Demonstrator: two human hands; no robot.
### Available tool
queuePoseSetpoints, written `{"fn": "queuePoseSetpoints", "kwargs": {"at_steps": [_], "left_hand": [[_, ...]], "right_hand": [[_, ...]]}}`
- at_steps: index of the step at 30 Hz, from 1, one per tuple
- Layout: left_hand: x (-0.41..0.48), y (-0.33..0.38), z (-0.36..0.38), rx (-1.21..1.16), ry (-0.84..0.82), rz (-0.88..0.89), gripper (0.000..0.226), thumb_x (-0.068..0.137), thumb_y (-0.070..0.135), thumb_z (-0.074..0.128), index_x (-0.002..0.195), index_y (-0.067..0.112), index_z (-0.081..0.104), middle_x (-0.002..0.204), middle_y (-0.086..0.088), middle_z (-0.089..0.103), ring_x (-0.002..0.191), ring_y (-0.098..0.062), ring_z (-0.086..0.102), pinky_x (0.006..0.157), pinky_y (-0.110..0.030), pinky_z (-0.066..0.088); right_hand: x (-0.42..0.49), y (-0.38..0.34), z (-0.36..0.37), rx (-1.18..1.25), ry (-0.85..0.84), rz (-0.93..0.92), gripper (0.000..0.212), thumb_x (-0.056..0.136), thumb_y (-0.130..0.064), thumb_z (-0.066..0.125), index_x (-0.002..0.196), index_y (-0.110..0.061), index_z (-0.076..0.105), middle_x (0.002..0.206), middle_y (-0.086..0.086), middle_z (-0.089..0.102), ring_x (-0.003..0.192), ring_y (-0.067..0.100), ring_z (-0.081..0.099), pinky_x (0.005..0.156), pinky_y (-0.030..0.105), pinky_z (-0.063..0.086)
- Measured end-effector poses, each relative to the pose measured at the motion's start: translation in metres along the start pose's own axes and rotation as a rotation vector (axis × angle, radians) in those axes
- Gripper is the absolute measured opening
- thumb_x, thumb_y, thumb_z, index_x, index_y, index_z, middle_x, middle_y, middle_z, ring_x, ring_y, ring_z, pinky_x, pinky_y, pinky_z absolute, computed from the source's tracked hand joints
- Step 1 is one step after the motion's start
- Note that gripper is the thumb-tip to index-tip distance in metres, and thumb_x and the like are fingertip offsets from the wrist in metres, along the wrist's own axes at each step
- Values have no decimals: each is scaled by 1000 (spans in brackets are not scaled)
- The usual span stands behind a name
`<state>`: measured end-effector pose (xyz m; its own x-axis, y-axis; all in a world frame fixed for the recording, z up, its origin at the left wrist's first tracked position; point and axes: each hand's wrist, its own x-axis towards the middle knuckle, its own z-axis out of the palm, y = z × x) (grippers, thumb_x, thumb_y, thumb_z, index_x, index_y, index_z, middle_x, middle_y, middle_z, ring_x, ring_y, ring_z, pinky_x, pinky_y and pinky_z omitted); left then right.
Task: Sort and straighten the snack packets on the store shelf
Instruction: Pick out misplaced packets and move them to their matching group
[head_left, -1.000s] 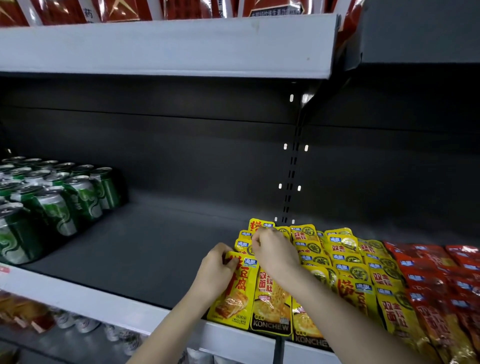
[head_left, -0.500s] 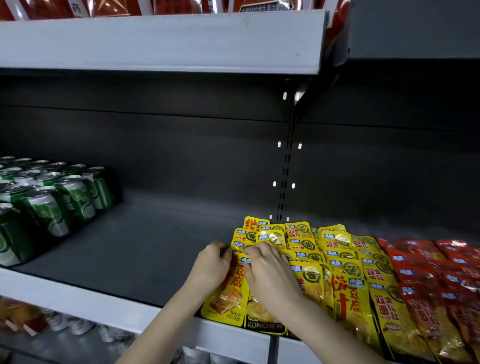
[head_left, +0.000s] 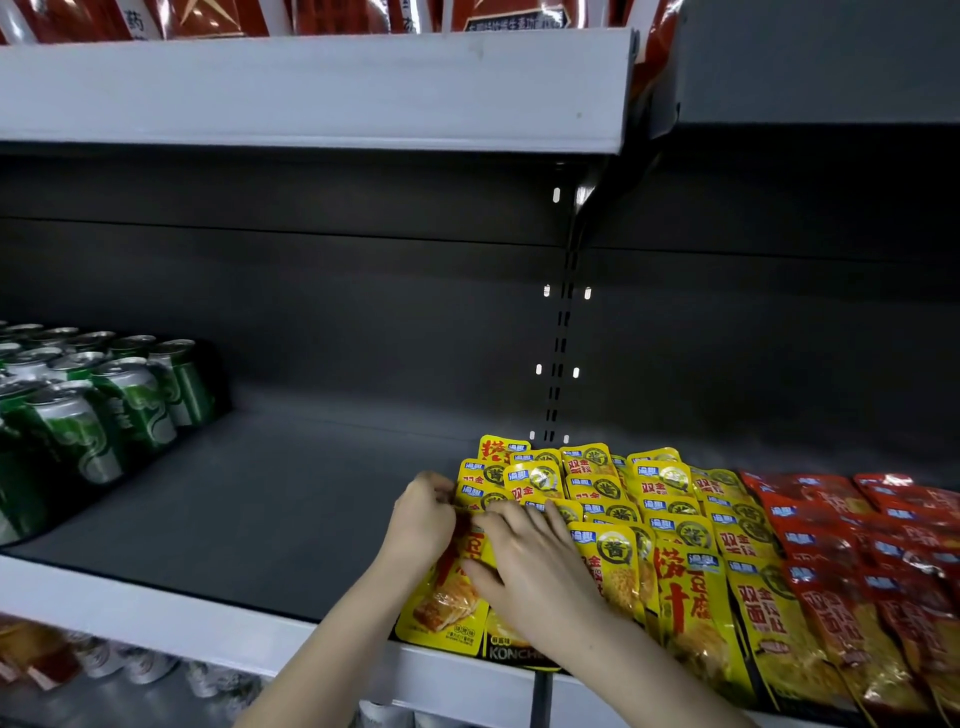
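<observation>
The yellow packets (head_left: 597, 499) lie in overlapping rows on the right half of the middle shelf (head_left: 156, 608). The foremost ones reach its front lip. The leftmost front packet (head_left: 441, 608) sits skewed, its lower corner at the lip.

The left hand (head_left: 421, 525) is curled against the left flank of the stack. It appears to pinch a packet's upper edge there, though which packet cannot be told. The right hand (head_left: 530, 561) lies flat on the left column, fingers straight and slightly spread, pressing down.

Assessed risks:
- The packets are glossy and shingled, so downward pressure with any forward drag could slide the front packet over the lip and off the shelf.
- Pulling at the left flank could fan the column leftward onto the bare shelf and undo the alignment.
- A sideways push to the right could ride the yellow rows over the red packets (head_left: 857, 545) touching them on that side, mixing the two kinds.

The green cans (head_left: 104, 415) stand well apart at the far left and seem unthreatened.
</observation>
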<state>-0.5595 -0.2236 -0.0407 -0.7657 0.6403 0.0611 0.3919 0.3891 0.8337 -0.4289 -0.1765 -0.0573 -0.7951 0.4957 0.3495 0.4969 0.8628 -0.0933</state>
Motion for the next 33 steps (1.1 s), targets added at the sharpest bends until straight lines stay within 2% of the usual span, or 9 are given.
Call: {"fn": "queuePoseSetpoints", "kwargs": {"at_steps": [4,9,15,18,21,24,27,30,33], "left_hand": [[3,1,2,-26,26,-5,37,85,-7,36,112,2,59,113,-13,60,108,-27,53,79,-24,36],[13,-3,-1,-68,1,-26,40,84,-10,37,110,1,65,107,-14,66,103,-26,60,86,-30,48],[25,-8,-11,-126,-59,-43,20,84,-6,59,90,11,68,88,-10,68,87,-22,62,83,-31,50],[29,-10,-15,-121,-107,-45,22,85,-7,56,88,12,66,76,-4,65,79,-19,62,70,-25,50],[29,-7,-14,-104,-163,-22,25,86,-8,51,90,9,69,75,-3,65,71,-13,61,62,-20,49],[28,-5,-11,-120,-191,16,33,85,-12,46,80,11,69,76,-5,68,71,-15,63,66,-24,52],[30,-7,-6,-132,-161,31,36,82,-13,44,83,10,71,84,-10,70,79,-20,66,74,-31,54],[34,-9,-2,-144,-140,42,34,84,-11,47,82,14,70,87,-8,70,86,-20,66,81,-33,52],[38,-9,0,-166,-111,44,28,86,-8,51,85,12,70,87,-8,69,86,-19,65,82,-31,52]], "right_hand": [[-1,2,4,19,-41,-22,54,82,-55,28,116,-26,60,115,-7,59,108,19,60,106,48,35],[-2,3,-3,88,-82,-60,75,78,-58,9,135,-25,44,136,-5,43,130,20,40,116,44,11],[-3,4,-4,105,-102,-47,74,79,-59,10,135,-24,43,136,-5,43,130,21,39,116,44,11],[-2,4,-4,99,-97,-50,72,80,-58,11,133,-24,45,133,-5,44,127,21,41,116,44,13],[2,4,-4,93,-83,-55,71,81,-56,10,132,-23,46,130,-4,46,125,21,43,116,44,13],[8,3,-4,95,-49,-50,72,81,-55,10,131,-21,49,129,-2,49,125,22,45,116,43,14],[19,3,-6,78,-43,-31,71,85,-55,12,135,-18,45,138,1,46,131,24,41,117,41,17],[30,5,-8,91,-107,26,61,95,-53,30,144,-16,31,149,4,34,139,24,28,118,41,11],[34,4,-11,82,-131,48,65,94,-54,35,144,-14,29,148,5,34,138,25,27,117,41,12]]}}
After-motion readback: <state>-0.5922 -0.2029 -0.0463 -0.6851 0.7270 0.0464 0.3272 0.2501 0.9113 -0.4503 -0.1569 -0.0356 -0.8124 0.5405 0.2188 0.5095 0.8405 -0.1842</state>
